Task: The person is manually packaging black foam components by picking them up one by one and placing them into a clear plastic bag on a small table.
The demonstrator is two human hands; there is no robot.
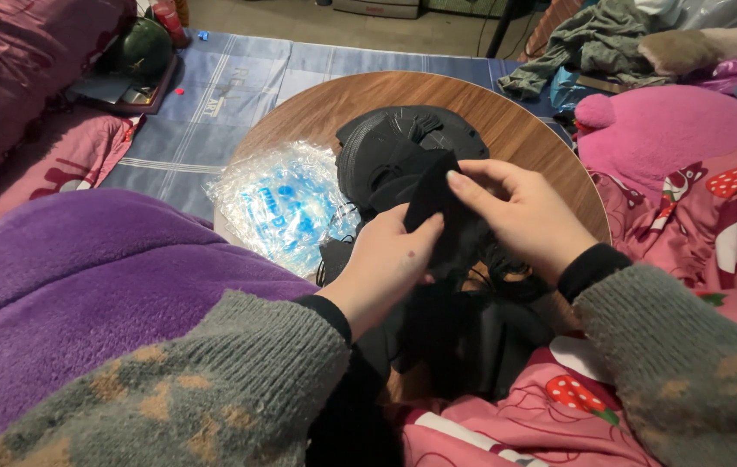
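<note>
Gripping black fabric piece [434, 201], clear-blue package [286, 203] beside.

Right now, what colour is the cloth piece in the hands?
Black; the cloth piece held by both hands shows best in the head view.

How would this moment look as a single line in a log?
left hand: grip on black fabric piece | right hand: grip on same piece | under it: black pile on round wooden table | beside: clear plastic bag

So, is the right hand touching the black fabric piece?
Touching. The head view shows the right hand pinching the black fabric piece between thumb and fingers, with the left hand gripping it too.
</note>
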